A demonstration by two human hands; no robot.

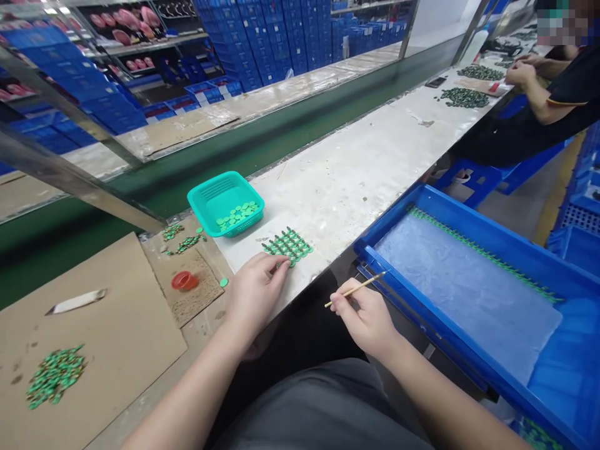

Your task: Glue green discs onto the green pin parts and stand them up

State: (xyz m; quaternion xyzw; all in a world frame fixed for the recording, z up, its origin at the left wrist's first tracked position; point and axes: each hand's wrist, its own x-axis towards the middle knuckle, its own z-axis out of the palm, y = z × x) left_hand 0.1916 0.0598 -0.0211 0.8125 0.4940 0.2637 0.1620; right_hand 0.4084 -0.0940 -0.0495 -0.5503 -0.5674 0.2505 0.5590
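My left hand rests at the near edge of a block of small green pieces with dark tips, laid in tight rows on the white tabletop. Its thumb and forefinger are pinched together against the nearest pieces; whatever lies between them is hidden. In my right hand is a thin wooden stick with a darker, finer tip, held like a pen over the gap between table and blue crate. Just behind the rows stands a turquoise basket containing pale green discs.
The blue crate at right holds a row of green pieces on a translucent sheet. Left lie cardboard, a red cap-like dish, a white pointed tool and a green heap. A co-worker sits far right.
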